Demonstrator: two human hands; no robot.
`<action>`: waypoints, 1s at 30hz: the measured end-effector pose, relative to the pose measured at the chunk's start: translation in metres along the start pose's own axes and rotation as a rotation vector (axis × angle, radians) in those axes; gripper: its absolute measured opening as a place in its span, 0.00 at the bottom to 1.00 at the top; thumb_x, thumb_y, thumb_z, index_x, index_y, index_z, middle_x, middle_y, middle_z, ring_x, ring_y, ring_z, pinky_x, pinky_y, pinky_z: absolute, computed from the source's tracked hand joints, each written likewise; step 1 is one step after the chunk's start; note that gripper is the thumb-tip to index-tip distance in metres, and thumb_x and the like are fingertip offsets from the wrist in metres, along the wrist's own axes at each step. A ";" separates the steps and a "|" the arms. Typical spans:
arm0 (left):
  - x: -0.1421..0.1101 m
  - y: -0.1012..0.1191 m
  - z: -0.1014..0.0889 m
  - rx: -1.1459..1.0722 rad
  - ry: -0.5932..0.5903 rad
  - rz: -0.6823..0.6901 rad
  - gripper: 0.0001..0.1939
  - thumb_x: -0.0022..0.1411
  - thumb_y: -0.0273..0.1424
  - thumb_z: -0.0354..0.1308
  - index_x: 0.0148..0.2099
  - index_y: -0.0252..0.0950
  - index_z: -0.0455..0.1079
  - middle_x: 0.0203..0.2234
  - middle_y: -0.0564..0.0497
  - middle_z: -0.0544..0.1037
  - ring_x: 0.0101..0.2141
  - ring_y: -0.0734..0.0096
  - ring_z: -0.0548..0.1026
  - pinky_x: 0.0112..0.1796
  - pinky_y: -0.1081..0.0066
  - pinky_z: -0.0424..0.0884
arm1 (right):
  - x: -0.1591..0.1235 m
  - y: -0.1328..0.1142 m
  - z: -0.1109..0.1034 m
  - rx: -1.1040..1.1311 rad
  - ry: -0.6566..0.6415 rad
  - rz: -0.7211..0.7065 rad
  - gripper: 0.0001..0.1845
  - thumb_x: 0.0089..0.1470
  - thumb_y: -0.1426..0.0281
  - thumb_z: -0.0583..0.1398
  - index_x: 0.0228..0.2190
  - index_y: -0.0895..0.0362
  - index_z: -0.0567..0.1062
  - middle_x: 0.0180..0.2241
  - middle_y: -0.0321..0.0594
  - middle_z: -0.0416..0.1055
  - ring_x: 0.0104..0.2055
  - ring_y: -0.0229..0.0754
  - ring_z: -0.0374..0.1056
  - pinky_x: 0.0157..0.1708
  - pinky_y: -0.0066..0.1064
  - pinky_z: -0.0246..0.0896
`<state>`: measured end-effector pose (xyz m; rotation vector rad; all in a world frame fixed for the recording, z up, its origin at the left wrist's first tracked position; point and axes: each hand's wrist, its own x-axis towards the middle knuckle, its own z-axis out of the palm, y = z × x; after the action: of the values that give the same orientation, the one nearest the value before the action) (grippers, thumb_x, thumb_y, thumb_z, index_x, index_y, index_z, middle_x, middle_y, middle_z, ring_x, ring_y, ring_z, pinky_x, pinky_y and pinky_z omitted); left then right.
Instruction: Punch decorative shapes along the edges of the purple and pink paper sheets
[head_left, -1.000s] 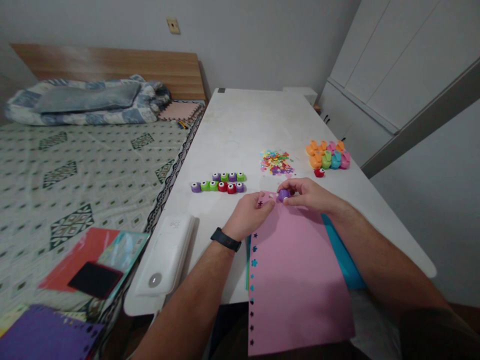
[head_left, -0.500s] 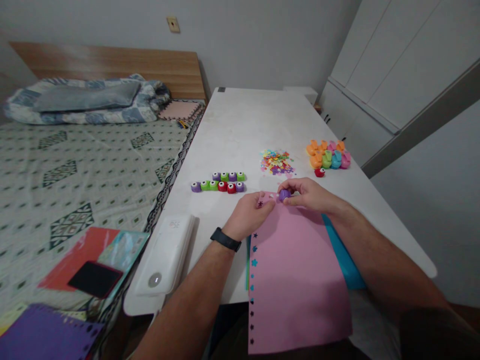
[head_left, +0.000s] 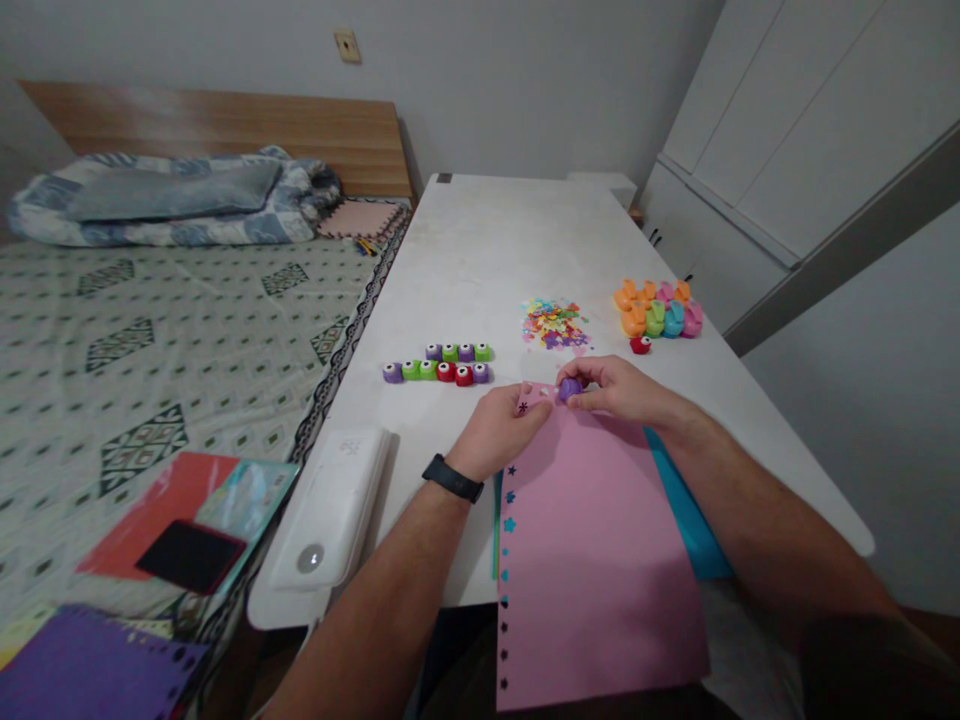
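My right hand (head_left: pixel 619 392) pinches a small purple craft punch (head_left: pixel 570 389) onto the top corner of a pink paper sheet (head_left: pixel 592 570). My left hand (head_left: pixel 499 432) holds that same corner from the left, a dark band on its wrist. Small punched stars and flowers run down the sheet's left edge, with teal paper showing through some. One dark star-shaped hole lies right by my left hand. The punch's cutting slot is hidden by my fingers.
Several small punches (head_left: pixel 435 366) stand in rows on the white table (head_left: pixel 480 250), behind a heap of paper cutouts (head_left: pixel 553 325). Larger colourful punches (head_left: pixel 656 313) and a red punch (head_left: pixel 640 344) sit right. Blue paper (head_left: pixel 694 530) lies under the pink. A white case (head_left: pixel 330 510) lies left.
My hands and the purple punch stay almost where they were on the sheet's corner. The view has drifted only slightly.
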<state>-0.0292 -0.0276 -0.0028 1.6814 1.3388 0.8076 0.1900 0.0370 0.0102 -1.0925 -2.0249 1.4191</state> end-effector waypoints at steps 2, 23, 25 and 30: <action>0.000 0.000 0.000 -0.007 -0.002 0.004 0.15 0.64 0.41 0.54 0.32 0.35 0.70 0.23 0.54 0.71 0.25 0.72 0.66 0.27 0.73 0.58 | 0.000 -0.001 0.000 -0.006 0.008 -0.002 0.13 0.47 0.69 0.68 0.37 0.57 0.79 0.33 0.39 0.75 0.35 0.41 0.67 0.38 0.35 0.63; 0.000 0.000 0.000 -0.038 0.036 -0.021 0.13 0.61 0.40 0.57 0.33 0.35 0.73 0.25 0.50 0.75 0.27 0.67 0.70 0.28 0.70 0.62 | -0.006 0.006 -0.007 0.096 0.019 -0.017 0.20 0.51 0.67 0.67 0.46 0.55 0.77 0.38 0.40 0.74 0.36 0.40 0.66 0.38 0.34 0.62; 0.000 0.002 0.000 -0.054 0.048 -0.040 0.12 0.60 0.40 0.59 0.33 0.35 0.74 0.24 0.50 0.75 0.27 0.67 0.70 0.28 0.70 0.62 | -0.006 0.005 -0.007 0.134 0.037 -0.003 0.20 0.51 0.65 0.68 0.46 0.55 0.76 0.37 0.39 0.73 0.35 0.40 0.66 0.36 0.33 0.61; 0.000 0.004 -0.002 -0.067 0.046 -0.042 0.11 0.59 0.39 0.59 0.33 0.35 0.74 0.23 0.51 0.76 0.26 0.67 0.70 0.28 0.70 0.63 | -0.007 0.004 -0.009 0.233 0.097 0.000 0.22 0.50 0.64 0.68 0.46 0.56 0.76 0.39 0.39 0.73 0.37 0.40 0.66 0.37 0.32 0.61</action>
<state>-0.0289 -0.0276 0.0015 1.5865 1.3591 0.8616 0.2018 0.0375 0.0109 -1.0397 -1.7423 1.5266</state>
